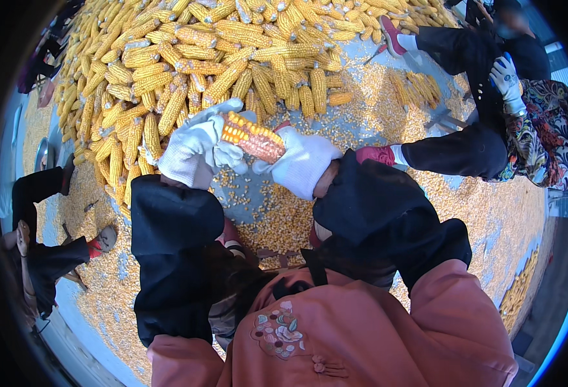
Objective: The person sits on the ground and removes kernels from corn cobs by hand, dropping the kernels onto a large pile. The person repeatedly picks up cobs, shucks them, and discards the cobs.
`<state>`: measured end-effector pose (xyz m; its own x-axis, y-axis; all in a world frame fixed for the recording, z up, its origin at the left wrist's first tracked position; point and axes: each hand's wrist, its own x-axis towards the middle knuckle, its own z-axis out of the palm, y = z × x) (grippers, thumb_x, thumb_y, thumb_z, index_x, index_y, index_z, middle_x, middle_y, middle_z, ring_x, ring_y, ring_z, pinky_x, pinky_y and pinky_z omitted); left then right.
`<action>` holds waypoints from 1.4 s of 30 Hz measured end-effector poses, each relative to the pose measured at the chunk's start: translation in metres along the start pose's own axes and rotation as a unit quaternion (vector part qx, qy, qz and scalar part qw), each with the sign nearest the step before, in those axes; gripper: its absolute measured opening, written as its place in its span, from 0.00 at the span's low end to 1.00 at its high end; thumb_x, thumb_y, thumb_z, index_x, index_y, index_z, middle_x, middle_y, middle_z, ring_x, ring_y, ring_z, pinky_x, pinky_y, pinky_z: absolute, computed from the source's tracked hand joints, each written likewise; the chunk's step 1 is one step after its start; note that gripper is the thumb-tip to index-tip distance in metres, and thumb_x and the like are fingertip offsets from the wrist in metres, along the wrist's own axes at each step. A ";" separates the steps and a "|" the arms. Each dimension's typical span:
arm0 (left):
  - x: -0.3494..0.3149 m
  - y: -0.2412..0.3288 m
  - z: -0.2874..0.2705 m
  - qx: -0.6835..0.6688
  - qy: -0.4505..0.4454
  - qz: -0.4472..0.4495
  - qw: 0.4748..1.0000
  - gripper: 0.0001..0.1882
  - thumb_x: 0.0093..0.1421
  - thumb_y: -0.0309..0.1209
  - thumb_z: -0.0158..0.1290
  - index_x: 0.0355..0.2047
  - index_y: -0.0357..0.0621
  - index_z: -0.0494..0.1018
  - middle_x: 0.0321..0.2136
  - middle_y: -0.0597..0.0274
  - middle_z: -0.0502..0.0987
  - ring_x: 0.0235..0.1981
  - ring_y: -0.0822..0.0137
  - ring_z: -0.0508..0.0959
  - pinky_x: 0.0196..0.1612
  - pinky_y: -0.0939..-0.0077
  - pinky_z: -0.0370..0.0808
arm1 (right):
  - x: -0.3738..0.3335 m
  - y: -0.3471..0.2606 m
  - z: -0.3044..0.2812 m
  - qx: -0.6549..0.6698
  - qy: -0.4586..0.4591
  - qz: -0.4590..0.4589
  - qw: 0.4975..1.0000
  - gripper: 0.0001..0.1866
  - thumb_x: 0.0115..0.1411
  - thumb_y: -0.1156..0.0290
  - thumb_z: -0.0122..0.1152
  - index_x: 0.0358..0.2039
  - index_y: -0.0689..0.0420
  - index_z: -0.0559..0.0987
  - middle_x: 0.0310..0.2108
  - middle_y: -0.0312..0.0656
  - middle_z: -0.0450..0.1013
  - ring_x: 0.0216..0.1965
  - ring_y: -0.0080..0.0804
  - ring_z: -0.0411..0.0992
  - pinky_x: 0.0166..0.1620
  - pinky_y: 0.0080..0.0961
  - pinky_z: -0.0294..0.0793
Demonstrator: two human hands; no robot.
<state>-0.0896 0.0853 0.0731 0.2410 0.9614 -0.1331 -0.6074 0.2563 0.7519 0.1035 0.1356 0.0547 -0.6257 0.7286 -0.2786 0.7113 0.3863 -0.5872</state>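
Between my two gloved hands is a corn cob [258, 139], held over the ground in front of my knees. Yellow kernels cover its upper left end, while part of its lower right side is stripped down to the pinkish core. My left hand [201, 143], in a white knit glove, is closed around the kernelled end. Gripping the other end is my right hand [300, 158], in the same kind of glove; some of its fingers are hidden behind the cob. Loose kernels [284, 222] lie scattered below both hands.
A large heap of unshelled corn cobs [213, 58] rises just ahead. To the right sits a person in a patterned top [545, 138] with a gloved hand [507, 80] raised; a small group of cobs [416, 89] lies nearby. Another person's legs [55, 258] reach in from the left.
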 end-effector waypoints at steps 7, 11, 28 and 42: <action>0.008 -0.012 -0.003 0.043 0.107 -0.011 0.993 0.27 0.42 0.21 0.40 0.47 0.30 0.61 0.41 0.44 0.69 0.33 0.57 0.75 0.31 0.72 0.76 | -0.007 -0.004 -0.009 -0.056 0.005 0.032 0.998 0.27 0.44 0.51 0.61 0.37 0.59 0.70 0.24 0.50 0.71 0.28 0.45 0.72 0.30 0.32 0.69; 0.003 -0.012 -0.011 0.027 0.152 0.013 0.988 0.34 0.33 0.18 0.36 0.48 0.26 0.60 0.41 0.44 0.70 0.32 0.57 0.76 0.33 0.69 0.76 | -0.004 -0.008 0.000 0.010 -0.002 0.009 1.000 0.27 0.44 0.50 0.61 0.37 0.58 0.70 0.24 0.50 0.71 0.29 0.44 0.72 0.30 0.32 0.69; 0.011 -0.013 -0.012 0.008 0.115 -0.048 0.992 0.31 0.35 0.18 0.33 0.46 0.26 0.62 0.39 0.42 0.70 0.36 0.55 0.74 0.34 0.73 0.75 | 0.000 0.004 0.001 -0.018 0.004 0.015 1.000 0.23 0.46 0.55 0.59 0.35 0.60 0.70 0.25 0.49 0.71 0.29 0.42 0.72 0.31 0.32 0.70; 0.007 -0.009 -0.010 0.046 0.007 -0.013 0.999 0.33 0.45 0.33 0.55 0.50 0.34 0.58 0.46 0.46 0.66 0.35 0.60 0.76 0.29 0.71 0.78 | -0.005 -0.004 -0.007 -0.044 0.017 -0.004 0.999 0.24 0.48 0.50 0.55 0.32 0.60 0.69 0.20 0.47 0.72 0.25 0.44 0.72 0.27 0.32 0.70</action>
<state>-0.0894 0.0910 0.0589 0.2445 0.9559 -0.1630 -0.5284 0.2723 0.8042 0.1057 0.1346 0.0637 -0.6212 0.7434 -0.2478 0.7331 0.4396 -0.5190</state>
